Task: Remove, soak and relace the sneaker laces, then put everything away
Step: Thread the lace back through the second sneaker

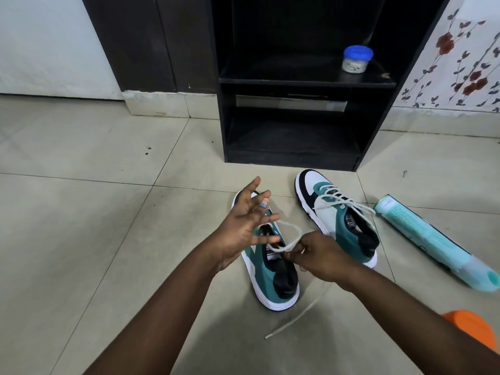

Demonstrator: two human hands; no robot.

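While the right hand point(320, 259) pinches a white lace point(290, 238) between curled fingers point(296, 251), the left hand point(244, 221) hovers with its fingers spread apart, the lace looping toward them; whether it touches them is hard to tell. Both hands hang over the near sneaker point(270, 274) on the tiled floor point(94, 212). One lace end trails onto the floor. Beside it lies the laced sneaker point(338, 215), with a teal box point(433, 239) further right. On the dark shelf point(297, 77) stands a blue-lidded jar point(356, 60).
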